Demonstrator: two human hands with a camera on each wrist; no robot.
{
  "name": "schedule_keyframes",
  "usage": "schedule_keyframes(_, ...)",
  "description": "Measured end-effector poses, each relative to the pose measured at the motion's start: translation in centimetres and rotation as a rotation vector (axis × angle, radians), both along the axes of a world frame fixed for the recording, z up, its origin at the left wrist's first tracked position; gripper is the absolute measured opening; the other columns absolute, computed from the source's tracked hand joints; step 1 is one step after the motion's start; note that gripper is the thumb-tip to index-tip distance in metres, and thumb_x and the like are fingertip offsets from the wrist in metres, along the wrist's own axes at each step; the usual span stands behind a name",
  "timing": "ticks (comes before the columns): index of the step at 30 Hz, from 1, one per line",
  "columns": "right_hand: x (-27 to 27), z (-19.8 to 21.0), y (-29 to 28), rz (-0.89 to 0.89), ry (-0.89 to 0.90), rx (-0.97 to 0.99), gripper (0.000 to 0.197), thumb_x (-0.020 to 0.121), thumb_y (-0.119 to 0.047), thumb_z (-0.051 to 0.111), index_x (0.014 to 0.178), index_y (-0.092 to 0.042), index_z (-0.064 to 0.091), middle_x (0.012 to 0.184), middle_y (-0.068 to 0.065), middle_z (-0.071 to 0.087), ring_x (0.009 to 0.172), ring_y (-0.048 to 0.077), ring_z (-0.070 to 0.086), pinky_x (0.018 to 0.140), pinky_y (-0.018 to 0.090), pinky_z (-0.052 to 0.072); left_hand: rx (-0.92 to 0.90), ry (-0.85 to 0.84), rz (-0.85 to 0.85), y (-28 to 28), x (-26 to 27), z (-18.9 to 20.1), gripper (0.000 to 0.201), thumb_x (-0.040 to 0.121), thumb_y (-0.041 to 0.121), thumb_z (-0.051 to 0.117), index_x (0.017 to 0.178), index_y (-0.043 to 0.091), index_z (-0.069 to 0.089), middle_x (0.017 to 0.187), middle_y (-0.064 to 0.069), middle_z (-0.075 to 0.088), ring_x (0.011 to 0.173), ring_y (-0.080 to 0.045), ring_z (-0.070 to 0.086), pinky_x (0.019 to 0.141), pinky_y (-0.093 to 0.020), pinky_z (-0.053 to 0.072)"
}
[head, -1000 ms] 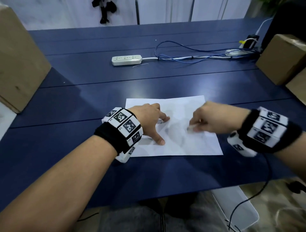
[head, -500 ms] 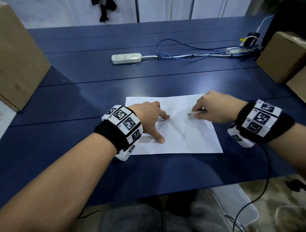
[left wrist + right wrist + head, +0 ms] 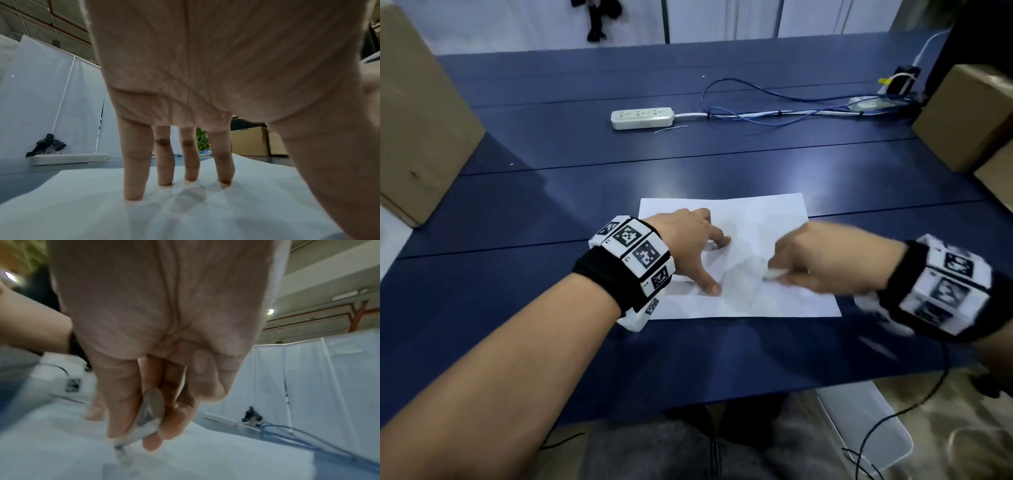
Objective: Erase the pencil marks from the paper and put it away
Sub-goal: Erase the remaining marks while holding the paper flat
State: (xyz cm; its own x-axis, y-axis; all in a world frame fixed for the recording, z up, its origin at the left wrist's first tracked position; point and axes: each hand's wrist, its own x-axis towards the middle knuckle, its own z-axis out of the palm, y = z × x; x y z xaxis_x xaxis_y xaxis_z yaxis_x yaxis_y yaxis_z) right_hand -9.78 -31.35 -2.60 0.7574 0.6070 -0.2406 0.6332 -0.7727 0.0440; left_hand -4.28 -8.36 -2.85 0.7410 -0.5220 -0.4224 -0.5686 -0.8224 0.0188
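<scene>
A white sheet of paper (image 3: 756, 219) lies flat on the blue table (image 3: 688, 164) near its front edge. My left hand (image 3: 698, 246) presses the sheet's left half with spread, straight fingers (image 3: 133, 170), the tips standing on the paper (image 3: 82, 203). My right hand (image 3: 822, 260) pinches a small white eraser (image 3: 774, 274) between thumb and fingers and holds its end on the middle of the sheet. In the right wrist view the eraser (image 3: 148, 421) touches the paper (image 3: 205, 459) and the picture is blurred. No pencil marks are plain to see.
A white power strip (image 3: 642, 118) with blue cables (image 3: 774, 102) lies across the back of the table. Cardboard boxes stand at the left (image 3: 421, 120) and the right (image 3: 969, 116). A white bin (image 3: 866, 421) sits on the floor under the table's front edge.
My right hand moved the eraser away from me and then back toward me over the paper's middle. The left hand has kept its place on the sheet.
</scene>
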Motion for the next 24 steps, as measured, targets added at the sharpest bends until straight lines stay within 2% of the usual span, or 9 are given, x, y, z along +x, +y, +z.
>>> schedule_keyframes(3,-3.1,0.4,1.0,0.092,0.152,0.017,0.025,0.095,-0.041,0.050,0.111,-0.027,0.064,0.107,-0.011,0.062,0.104,0.011,0.056,0.082,0.033,0.049,0.008,0.005,-0.004,0.0,0.0,0.0,0.089,0.061,0.073,0.072,0.139,0.043,0.042,0.126,0.009,0.041,0.117,-0.019,0.045,0.090,-0.044,0.049)
schedule_keyframes(6,-1.0,0.1,0.8,-0.028,0.056,0.018,0.025,0.094,-0.043,0.048,0.104,-0.027,0.065,0.099,-0.009,0.065,0.097,0.016,0.059,0.078,0.035,0.052,0.014,-0.003,-0.012,-0.2,-0.2,0.1,0.093,0.057,0.077,0.072,0.138,0.040,0.043,0.122,0.010,0.040,0.116,-0.018,0.044,0.086,-0.041,0.049)
schedule_keyframes(9,0.9,0.0,-0.3,-0.146,-0.011,-0.010,0.035,0.092,-0.053,0.045,0.098,-0.025,0.067,0.088,-0.006,0.067,0.088,0.020,0.061,0.071,0.039,0.055,0.021,-0.010,-0.002,-0.6,-0.7,0.1,0.104,0.050,0.083,0.070,0.139,0.038,0.040,0.120,0.010,0.039,0.114,-0.018,0.043,0.079,-0.038,0.046)
schedule_keyframes(11,-0.1,0.1,-0.1,-0.071,0.007,-0.021,0.028,0.092,-0.048,0.049,0.103,-0.028,0.065,0.094,-0.008,0.066,0.093,0.017,0.061,0.074,0.037,0.054,0.025,-0.024,-0.003,-0.7,-0.9,0.0,0.106,0.049,0.084,0.069,0.139,0.036,0.040,0.122,0.009,0.039,0.114,-0.018,0.043,0.080,-0.039,0.048)
schedule_keyframes(14,-3.1,0.5,0.8,0.076,0.151,0.014,0.023,0.094,-0.040,0.053,0.109,-0.028,0.065,0.106,-0.010,0.062,0.103,0.009,0.055,0.080,0.027,0.046,0.026,-0.025,0.007,-0.7,-0.9,0.0,0.107,0.049,0.084,0.070,0.140,0.035,0.039,0.125,0.009,0.040,0.116,-0.019,0.042,0.085,-0.042,0.050)
schedule_keyframes(16,-3.4,0.6,1.1,0.069,0.204,0.025,0.024,0.094,-0.041,0.053,0.109,-0.027,0.066,0.107,-0.010,0.064,0.103,0.009,0.055,0.082,0.026,0.045,0.033,-0.029,0.002,-0.7,-1.0,0.1,0.107,0.050,0.083,0.070,0.140,0.035,0.039,0.125,0.008,0.040,0.116,-0.019,0.042,0.084,-0.041,0.049)
schedule_keyframes(18,-1.7,0.3,0.6,-0.031,0.151,0.038,0.034,0.091,-0.049,0.047,0.104,-0.025,0.067,0.098,-0.007,0.068,0.096,0.015,0.059,0.083,0.033,0.051,0.039,-0.030,-0.007,-0.9,-1.0,0.1,0.107,0.050,0.083,0.070,0.140,0.035,0.039,0.124,0.007,0.040,0.115,-0.020,0.043,0.083,-0.040,0.048)
schedule_keyframes(21,0.8,0.0,-0.9,-0.173,0.008,0.006,0.063,0.080,-0.068,0.026,0.093,-0.021,0.066,0.083,-0.004,0.067,0.083,0.021,0.061,0.073,0.041,0.055,0.037,-0.024,-0.002,-1.0,-1.0,0.2,0.107,0.050,0.083,0.070,0.141,0.035,0.038,0.125,0.007,0.040,0.116,-0.020,0.044,0.082,-0.038,0.046)
schedule_keyframes(24,-0.4,0.2,-0.8,-0.122,0.037,0.016,0.036,0.091,-0.049,0.045,0.098,-0.022,0.068,0.092,-0.006,0.066,0.087,0.018,0.060,0.078,0.036,0.052,0.034,-0.040,-0.007,-0.9,-1.0,0.0,0.109,0.050,0.085,0.068,0.142,0.035,0.038,0.125,0.006,0.040,0.114,-0.020,0.045,0.081,-0.037,0.044)
